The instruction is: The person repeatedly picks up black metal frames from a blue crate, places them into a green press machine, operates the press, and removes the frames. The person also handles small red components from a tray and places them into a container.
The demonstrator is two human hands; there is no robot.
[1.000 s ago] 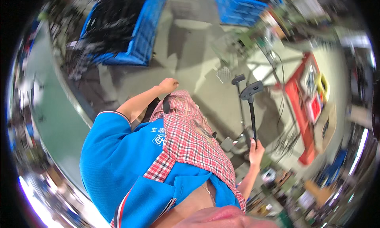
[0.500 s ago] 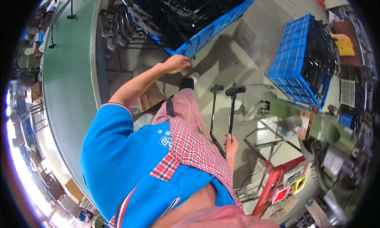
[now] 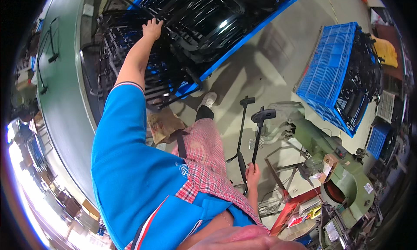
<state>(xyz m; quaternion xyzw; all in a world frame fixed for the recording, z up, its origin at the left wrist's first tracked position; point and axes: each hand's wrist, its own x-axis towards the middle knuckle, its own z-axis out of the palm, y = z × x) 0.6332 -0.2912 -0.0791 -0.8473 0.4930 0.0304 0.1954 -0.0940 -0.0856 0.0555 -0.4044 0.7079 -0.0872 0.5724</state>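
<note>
You get even, bright light, glare blown out lower left of the blue sleeve [image 3: 126, 163], edges bent and blurred.

head view: worn on head, fisheye | faces steeply down over the person's torso to the floor [image 3: 269, 72] | near body, wide reach | single view

At twelve o'clock the blue crate [image 3: 243, 35] of black metal frames [image 3: 195, 15] runs off the top edge. The left hand [image 3: 152, 29] rests on the stack, its fingertips lost among the bars. At five o'clock the right hand [image 3: 252, 174] grips a black metal part [image 3: 256, 141]; its palm side is hidden.
</note>
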